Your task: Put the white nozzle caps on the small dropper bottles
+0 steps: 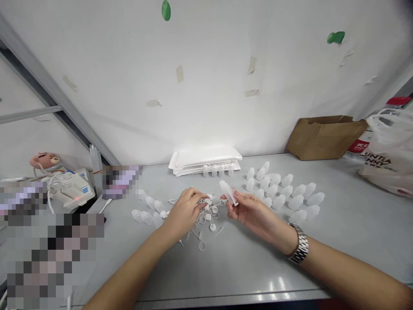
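Note:
My right hand (247, 211) holds a small translucent white squeeze bottle (227, 192), tilted, between thumb and fingers. My left hand (187, 211) reaches over a loose pile of small white caps with ring straps (202, 218); its thumb and index finger are a little apart, at the pile's upper edge. Nearer the front lie a round white cap (212, 227) and a thin ring (201, 245). To the right, many similar bottles (272, 190) lie on the grey table (245, 267). More bottles (147, 216) lie left of my left hand, which partly hides them.
Several capped bottles (214, 171) stand before a stack of white sheets or envelopes (206, 157) by the wall. A brown paper bag (325, 137) and a white plastic bag (390, 150) stand at the right. A white power strip with cables (72, 187) lies at the left.

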A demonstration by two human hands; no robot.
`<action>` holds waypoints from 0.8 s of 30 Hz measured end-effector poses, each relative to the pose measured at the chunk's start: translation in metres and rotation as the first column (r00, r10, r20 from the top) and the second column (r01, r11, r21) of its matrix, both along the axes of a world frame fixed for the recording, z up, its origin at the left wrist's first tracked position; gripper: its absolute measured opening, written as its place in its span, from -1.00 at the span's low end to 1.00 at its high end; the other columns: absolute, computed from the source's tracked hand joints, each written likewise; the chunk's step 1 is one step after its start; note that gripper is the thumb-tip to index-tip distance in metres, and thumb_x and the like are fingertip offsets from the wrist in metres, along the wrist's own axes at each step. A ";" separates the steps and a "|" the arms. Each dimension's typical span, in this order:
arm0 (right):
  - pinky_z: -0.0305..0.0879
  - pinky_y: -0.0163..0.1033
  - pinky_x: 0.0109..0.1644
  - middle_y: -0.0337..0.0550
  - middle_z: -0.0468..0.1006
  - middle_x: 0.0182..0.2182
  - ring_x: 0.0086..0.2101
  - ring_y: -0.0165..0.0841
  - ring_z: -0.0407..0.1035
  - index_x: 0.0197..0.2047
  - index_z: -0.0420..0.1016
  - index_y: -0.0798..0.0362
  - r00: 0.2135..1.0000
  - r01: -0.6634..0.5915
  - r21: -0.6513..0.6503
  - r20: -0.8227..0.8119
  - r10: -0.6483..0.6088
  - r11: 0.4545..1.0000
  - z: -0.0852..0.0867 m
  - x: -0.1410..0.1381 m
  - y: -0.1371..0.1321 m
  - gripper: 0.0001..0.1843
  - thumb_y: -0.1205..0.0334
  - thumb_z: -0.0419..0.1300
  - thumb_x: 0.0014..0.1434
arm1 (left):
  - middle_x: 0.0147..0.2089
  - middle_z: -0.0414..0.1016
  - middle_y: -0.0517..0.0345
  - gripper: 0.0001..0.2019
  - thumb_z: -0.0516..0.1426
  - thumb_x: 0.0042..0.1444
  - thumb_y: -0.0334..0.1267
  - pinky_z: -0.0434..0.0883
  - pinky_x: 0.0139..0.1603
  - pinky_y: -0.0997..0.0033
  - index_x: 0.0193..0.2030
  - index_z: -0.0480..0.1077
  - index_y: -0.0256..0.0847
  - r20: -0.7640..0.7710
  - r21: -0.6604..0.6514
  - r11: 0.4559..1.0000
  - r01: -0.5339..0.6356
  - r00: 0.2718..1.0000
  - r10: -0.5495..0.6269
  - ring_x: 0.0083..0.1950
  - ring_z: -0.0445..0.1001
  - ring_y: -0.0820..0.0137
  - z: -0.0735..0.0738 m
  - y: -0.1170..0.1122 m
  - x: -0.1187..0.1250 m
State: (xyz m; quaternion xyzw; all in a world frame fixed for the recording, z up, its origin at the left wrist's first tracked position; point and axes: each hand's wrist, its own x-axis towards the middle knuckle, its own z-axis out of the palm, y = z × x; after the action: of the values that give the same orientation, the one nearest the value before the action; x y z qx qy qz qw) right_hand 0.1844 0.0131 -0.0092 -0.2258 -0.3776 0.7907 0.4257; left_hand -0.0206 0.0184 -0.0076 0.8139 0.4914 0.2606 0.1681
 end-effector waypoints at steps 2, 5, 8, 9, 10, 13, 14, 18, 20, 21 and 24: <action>0.17 -0.32 -0.32 -0.21 0.39 -0.51 -0.47 -0.49 0.24 -0.35 0.48 0.15 1.000 -0.003 -0.008 0.010 0.003 1.000 0.000 0.000 0.000 -0.78 0.14 0.16 0.14 | -0.18 0.38 0.07 -0.78 -0.01 0.15 -0.28 0.30 -0.05 0.20 -0.12 0.42 -0.10 0.003 -0.020 0.999 0.034 0.999 -0.034 -0.08 0.33 0.25 -0.001 0.003 -0.004; 0.17 -0.33 -0.33 -0.22 0.39 -0.51 -0.48 -0.49 0.24 -0.37 0.47 0.14 1.000 -0.002 -0.011 0.004 0.002 1.000 -0.002 0.000 -0.001 -0.78 0.14 0.16 0.14 | -0.18 0.39 0.10 -0.79 0.02 0.13 -0.28 0.31 -0.06 0.22 -0.13 0.42 -0.08 -0.004 -0.071 0.993 0.092 0.996 -0.092 -0.08 0.33 0.27 -0.003 0.005 -0.008; 0.16 -0.34 -0.33 -0.22 0.40 -0.51 -0.47 -0.49 0.25 -0.39 0.46 0.12 1.000 0.000 -0.008 -0.001 0.000 1.000 -0.003 -0.001 0.000 -0.79 0.14 0.16 0.14 | -0.18 0.40 0.10 -0.77 0.02 0.13 -0.32 0.32 -0.07 0.24 -0.12 0.42 -0.07 -0.014 -0.083 0.989 0.121 0.992 -0.122 -0.09 0.33 0.27 -0.005 0.005 -0.008; 0.16 -0.34 -0.34 -0.22 0.40 -0.51 -0.47 -0.49 0.25 -0.39 0.46 0.12 1.000 -0.002 -0.007 -0.002 0.002 1.000 -0.003 -0.001 0.000 -0.78 0.14 0.16 0.14 | -0.18 0.40 0.09 -0.77 0.02 0.13 -0.34 0.32 -0.07 0.24 -0.12 0.42 -0.07 -0.017 -0.078 0.989 0.123 0.992 -0.124 -0.09 0.34 0.27 -0.005 0.004 -0.007; 0.16 -0.34 -0.34 -0.22 0.40 -0.51 -0.48 -0.49 0.25 -0.39 0.46 0.13 1.000 -0.006 -0.006 0.000 0.006 1.000 -0.002 -0.001 0.000 -0.78 0.14 0.16 0.14 | -0.19 0.39 0.08 -0.77 0.01 0.13 -0.35 0.32 -0.08 0.24 -0.13 0.42 -0.08 -0.022 -0.069 0.991 0.119 0.992 -0.121 -0.10 0.34 0.27 -0.005 0.004 -0.006; 0.16 -0.35 -0.35 -0.22 0.40 -0.53 -0.50 -0.51 0.24 -0.39 0.46 0.15 1.000 -0.018 -0.003 0.007 0.018 1.000 -0.002 -0.001 -0.001 -0.76 0.13 0.16 0.14 | -0.22 0.38 0.07 -0.78 0.00 0.12 -0.39 0.33 -0.10 0.23 -0.16 0.42 -0.12 -0.056 -0.039 0.995 0.096 0.994 -0.098 -0.12 0.34 0.27 -0.005 0.003 -0.005; 0.16 -0.35 -0.35 -0.22 0.40 -0.54 -0.51 -0.51 0.24 -0.39 0.46 0.16 1.000 -0.021 -0.007 0.008 0.021 1.000 -0.002 -0.001 -0.001 -0.76 0.14 0.16 0.14 | -0.22 0.37 0.07 -0.79 0.00 0.12 -0.39 0.33 -0.11 0.24 -0.18 0.41 -0.13 -0.074 -0.031 0.995 0.092 0.993 -0.094 -0.13 0.34 0.27 -0.005 0.003 -0.005; 0.18 -0.37 -0.36 -0.21 0.40 -0.52 -0.49 -0.51 0.25 -0.36 0.47 0.17 1.000 -0.015 -0.027 0.005 0.015 1.000 -0.004 -0.002 0.000 -0.78 0.17 0.16 0.15 | -0.20 0.33 0.06 -0.83 -0.01 0.12 -0.42 0.34 -0.13 0.26 -0.23 0.38 -0.17 -0.129 0.016 0.996 0.082 0.988 -0.080 -0.12 0.33 0.28 -0.005 0.003 -0.005; 0.18 -0.37 -0.35 -0.20 0.40 -0.51 -0.48 -0.51 0.25 -0.34 0.48 0.16 1.000 -0.012 -0.030 0.002 0.012 0.999 -0.005 -0.002 0.000 -0.79 0.17 0.16 0.15 | -0.21 0.34 0.06 -0.84 -0.01 0.12 -0.43 0.34 -0.13 0.26 -0.25 0.37 -0.17 -0.143 0.031 0.996 0.080 0.987 -0.074 -0.13 0.33 0.28 -0.005 0.004 -0.006; 0.19 -0.37 -0.35 -0.20 0.40 -0.50 -0.48 -0.51 0.25 -0.33 0.48 0.15 1.000 -0.014 -0.030 -0.001 0.014 0.999 -0.006 -0.002 0.000 -0.80 0.17 0.15 0.15 | -0.21 0.36 0.06 -0.84 0.00 0.11 -0.43 0.34 -0.13 0.25 -0.25 0.36 -0.17 -0.150 0.029 0.997 0.075 0.986 -0.070 -0.13 0.33 0.27 -0.004 0.004 -0.007; 0.19 -0.38 -0.36 -0.20 0.40 -0.50 -0.48 -0.52 0.25 -0.34 0.47 0.16 1.000 -0.024 -0.025 -0.015 0.023 0.999 -0.006 -0.002 0.000 -0.80 0.19 0.14 0.17 | -0.22 0.40 0.05 -0.84 0.00 0.10 -0.43 0.33 -0.12 0.22 -0.23 0.35 -0.19 -0.161 -0.001 0.999 0.052 0.986 -0.052 -0.12 0.34 0.24 -0.004 0.007 -0.009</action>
State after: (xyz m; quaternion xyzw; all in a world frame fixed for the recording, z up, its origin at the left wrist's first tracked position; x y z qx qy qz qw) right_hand 0.1822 0.0133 -0.0153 -0.2209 -0.3670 0.8020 0.4163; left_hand -0.0295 0.0250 -0.0113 0.8449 0.4817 0.1905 0.1335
